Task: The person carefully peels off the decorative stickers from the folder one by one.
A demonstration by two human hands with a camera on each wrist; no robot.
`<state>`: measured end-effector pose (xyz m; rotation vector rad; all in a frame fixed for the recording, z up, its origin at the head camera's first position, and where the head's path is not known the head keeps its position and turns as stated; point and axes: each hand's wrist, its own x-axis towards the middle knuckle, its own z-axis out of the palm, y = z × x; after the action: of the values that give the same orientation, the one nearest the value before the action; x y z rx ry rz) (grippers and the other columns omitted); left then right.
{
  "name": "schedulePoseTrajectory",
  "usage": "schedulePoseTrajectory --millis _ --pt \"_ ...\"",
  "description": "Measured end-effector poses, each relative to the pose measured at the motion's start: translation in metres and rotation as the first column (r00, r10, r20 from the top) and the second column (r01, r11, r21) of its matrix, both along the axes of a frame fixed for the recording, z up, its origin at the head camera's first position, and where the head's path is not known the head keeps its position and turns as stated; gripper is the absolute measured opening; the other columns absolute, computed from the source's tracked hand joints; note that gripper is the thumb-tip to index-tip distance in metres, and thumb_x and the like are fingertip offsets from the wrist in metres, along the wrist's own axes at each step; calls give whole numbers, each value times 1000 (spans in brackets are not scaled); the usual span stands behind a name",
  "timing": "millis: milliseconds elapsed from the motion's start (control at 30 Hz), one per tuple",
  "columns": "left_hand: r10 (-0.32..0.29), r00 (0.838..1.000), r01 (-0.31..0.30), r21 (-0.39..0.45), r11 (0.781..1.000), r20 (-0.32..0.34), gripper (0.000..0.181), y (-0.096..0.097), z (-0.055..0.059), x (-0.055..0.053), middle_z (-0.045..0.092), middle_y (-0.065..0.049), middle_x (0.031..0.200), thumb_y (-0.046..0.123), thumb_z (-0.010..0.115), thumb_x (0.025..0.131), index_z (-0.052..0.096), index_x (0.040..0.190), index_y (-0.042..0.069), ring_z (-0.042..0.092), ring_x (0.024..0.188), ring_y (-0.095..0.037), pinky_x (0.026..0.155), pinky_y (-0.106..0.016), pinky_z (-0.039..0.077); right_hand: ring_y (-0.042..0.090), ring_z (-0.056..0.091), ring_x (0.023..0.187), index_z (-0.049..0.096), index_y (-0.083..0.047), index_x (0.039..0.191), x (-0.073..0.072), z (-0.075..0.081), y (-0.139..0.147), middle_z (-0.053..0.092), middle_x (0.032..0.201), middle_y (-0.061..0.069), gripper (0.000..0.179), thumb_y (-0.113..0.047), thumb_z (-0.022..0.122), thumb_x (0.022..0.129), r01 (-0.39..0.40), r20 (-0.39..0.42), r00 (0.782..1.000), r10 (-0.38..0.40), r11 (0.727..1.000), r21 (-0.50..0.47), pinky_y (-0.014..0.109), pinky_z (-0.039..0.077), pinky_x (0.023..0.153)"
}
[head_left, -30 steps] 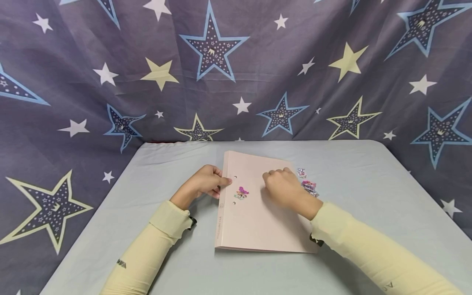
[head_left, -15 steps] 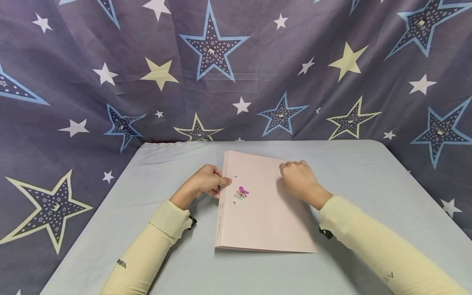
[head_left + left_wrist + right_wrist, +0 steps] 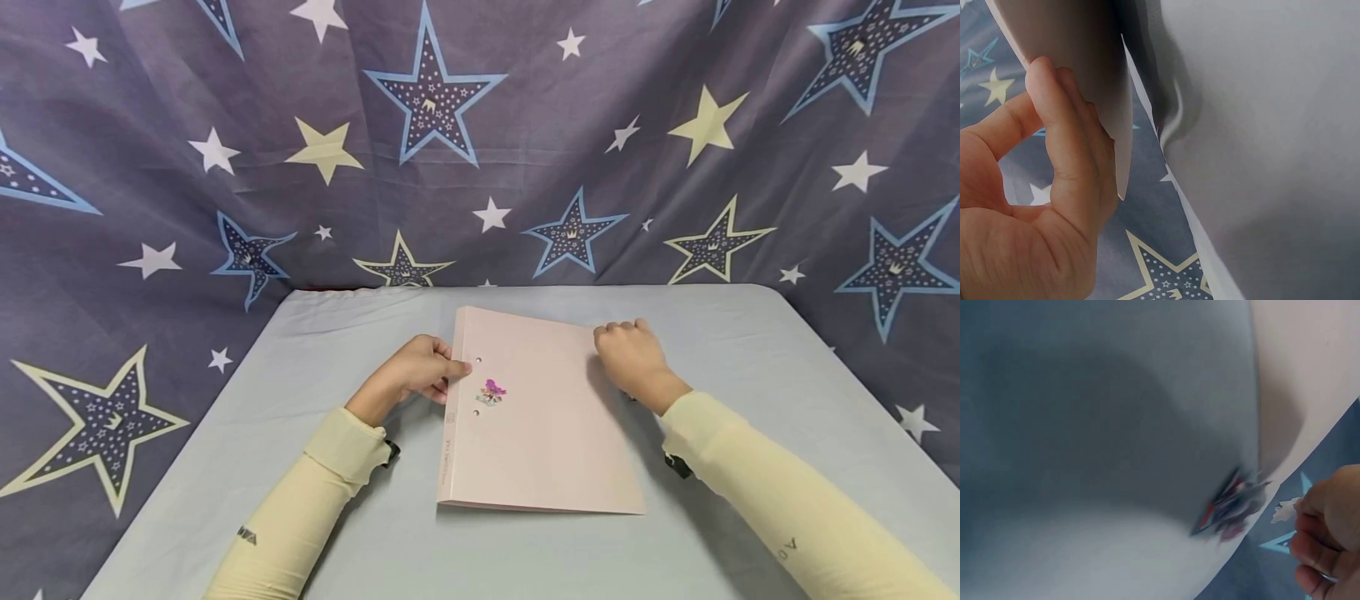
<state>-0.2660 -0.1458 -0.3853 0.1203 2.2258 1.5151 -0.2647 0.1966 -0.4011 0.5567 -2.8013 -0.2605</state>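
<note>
A pale pink file folder [image 3: 543, 417] lies on the covered table in the head view, two small holes near its spine. Between those holes sits a colourful shiny sticker [image 3: 491, 392]. My left hand [image 3: 423, 367] grips the folder's spine, thumb on top and fingers at the side. At the folder's upper right corner, my right hand [image 3: 630, 354] has its fingers curled. In the right wrist view its fingertips pinch a small whitish piece with a wavy edge [image 3: 1284, 510]. Beside that hand lies a small pile of shiny stickers [image 3: 1232, 506], mostly hidden in the head view.
A light grey-blue cloth [image 3: 360, 517] covers the table. Behind and at both sides hangs a dark purple-grey curtain [image 3: 525, 158] patterned with stars. Long pale yellow sleeves [image 3: 300, 508] cover both forearms.
My right hand has moved right, from above the folder to its upper right corner, and now hides the sticker pile in the head view. My left hand and the folder have stayed put.
</note>
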Motion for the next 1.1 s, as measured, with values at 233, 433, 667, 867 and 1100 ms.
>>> schedulePoseTrajectory --millis 233,433,667,867,1100 --pt "-2 1000 2 0 1000 -1 26 0 1 0 70 -17 85 13 73 96 54 103 -4 61 51 -14 49 -27 59 36 68 85 68 5 104 -4 -6 15 70 93 18 11 -1 61 98 44 44 998 -44 999 1 54 53 84" --pt "4 1000 -4 0 1000 -2 27 1 1 0 69 -16 84 12 73 96 53 104 -4 61 50 -14 49 -27 59 35 70 87 70 2 99 -6 -8 20 72 92 17 9 -6 67 94 68 107 992 -63 997 -40 55 53 84" --pt "5 1000 -5 0 1000 4 26 1 1 1 68 -15 81 12 73 95 54 103 -5 60 49 -13 48 -27 59 37 71 87 72 0 91 -8 -7 20 73 91 18 6 -2 68 87 110 197 976 -92 990 -83 56 57 80" --pt "10 1000 -10 -6 1000 2 28 1 2 1 68 -15 83 13 73 96 53 105 -4 60 49 -13 49 -27 59 37 71 87 72 -1 91 -7 -7 19 72 90 17 6 -2 68 87 109 189 978 -90 990 -93 55 56 81" --pt "6 1000 -6 -7 1000 1 27 0 1 0 69 -15 82 13 73 96 55 104 -5 60 50 -14 48 -27 59 34 69 88 71 0 93 -2 -6 11 70 87 14 6 -2 67 89 70 122 991 -57 992 -105 53 54 81"
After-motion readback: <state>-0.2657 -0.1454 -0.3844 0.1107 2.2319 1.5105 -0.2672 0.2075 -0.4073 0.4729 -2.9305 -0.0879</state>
